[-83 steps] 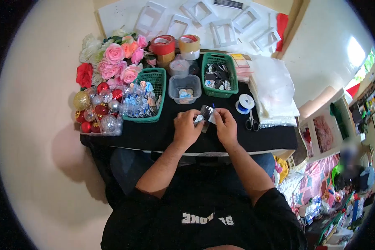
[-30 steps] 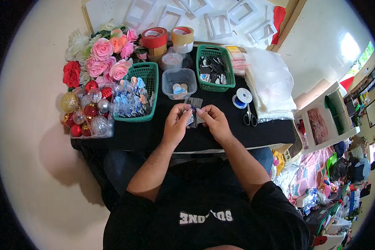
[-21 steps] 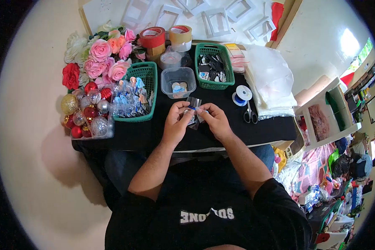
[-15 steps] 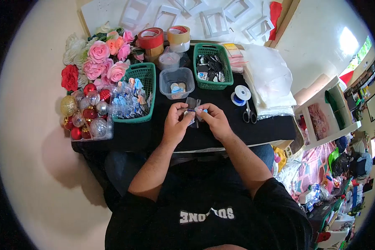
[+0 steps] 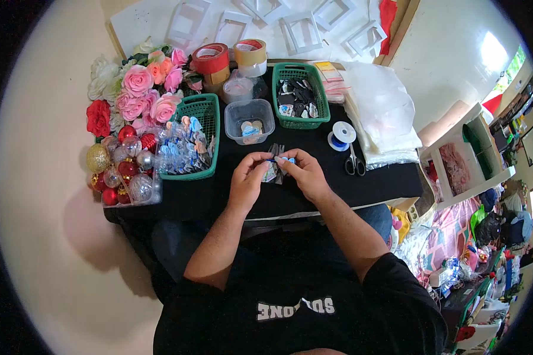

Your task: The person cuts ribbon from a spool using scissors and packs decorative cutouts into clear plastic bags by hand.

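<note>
Near the front of the black-covered table, my left hand (image 5: 248,176) and my right hand (image 5: 304,174) meet, fingers pinched on a small clear plastic packet (image 5: 272,172). Its gathered top stands up between my fingertips, with a bit of blue at the pinch. Light, printed-looking contents show below; their kind is unclear. Just beyond my hands is a clear plastic tub (image 5: 249,120) with a few small flat pieces in it. To the left, a green basket (image 5: 218,131) holds many similar packets (image 5: 186,145) with blue on them.
A second green basket (image 5: 305,123) holds black and white pieces. To the right lie a spool (image 5: 342,136) with blue winding, scissors (image 5: 355,163) and a stack of plastic bags (image 5: 379,112). Tape rolls (image 5: 211,59), artificial flowers (image 5: 139,81) and Christmas baubles (image 5: 127,163) are at left.
Both hands stay together at the packet, with small finger movements. The packet's gathered top and lower part show more plainly now. The whole view has shifted slightly.
</note>
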The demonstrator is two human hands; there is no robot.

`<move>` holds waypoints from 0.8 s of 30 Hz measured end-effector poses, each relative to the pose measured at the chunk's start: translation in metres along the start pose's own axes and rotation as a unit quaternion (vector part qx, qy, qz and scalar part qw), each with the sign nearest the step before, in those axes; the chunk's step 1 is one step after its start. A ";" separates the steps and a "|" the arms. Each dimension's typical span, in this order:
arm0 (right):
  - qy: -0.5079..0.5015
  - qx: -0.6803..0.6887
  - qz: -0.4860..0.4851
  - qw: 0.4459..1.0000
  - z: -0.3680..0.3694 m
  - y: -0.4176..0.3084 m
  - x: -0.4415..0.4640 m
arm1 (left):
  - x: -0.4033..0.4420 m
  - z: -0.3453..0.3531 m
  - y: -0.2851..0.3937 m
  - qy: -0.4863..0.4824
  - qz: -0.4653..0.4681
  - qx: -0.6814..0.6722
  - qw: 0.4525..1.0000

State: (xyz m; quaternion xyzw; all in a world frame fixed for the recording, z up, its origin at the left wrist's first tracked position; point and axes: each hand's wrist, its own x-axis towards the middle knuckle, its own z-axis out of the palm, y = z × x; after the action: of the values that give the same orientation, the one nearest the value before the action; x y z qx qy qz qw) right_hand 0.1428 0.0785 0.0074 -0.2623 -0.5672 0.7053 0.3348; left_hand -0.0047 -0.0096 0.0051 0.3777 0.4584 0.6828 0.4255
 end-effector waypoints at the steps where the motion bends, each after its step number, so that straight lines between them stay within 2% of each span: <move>1: 0.001 0.003 -0.004 1.000 0.000 0.000 0.000 | 0.000 -0.001 -0.001 0.011 0.003 0.023 1.000; 10: -0.022 -0.014 0.009 1.000 -0.002 -0.001 -0.002 | -0.001 -0.001 -0.001 -0.016 -0.001 0.011 1.000; 15: -0.019 -0.066 -0.021 0.997 -0.003 0.001 -0.001 | -0.001 -0.001 0.001 -0.032 -0.001 0.003 0.999; 18: -0.024 -0.017 -0.015 0.999 -0.003 0.003 0.000 | -0.002 0.001 0.002 -0.028 -0.017 0.022 0.999; 21: -0.028 -0.003 -0.001 1.000 -0.005 0.003 0.000 | -0.001 0.001 0.000 -0.018 0.006 0.059 0.998; 24: -0.034 0.004 -0.009 0.999 -0.004 0.001 -0.001 | -0.002 0.002 0.000 -0.025 0.012 0.035 0.999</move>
State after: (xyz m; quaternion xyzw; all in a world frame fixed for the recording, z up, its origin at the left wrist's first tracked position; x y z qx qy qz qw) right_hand 0.1462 0.0798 0.0059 -0.2317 -0.5778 0.7128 0.3231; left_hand -0.0019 -0.0105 0.0054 0.4151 0.4666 0.6617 0.4149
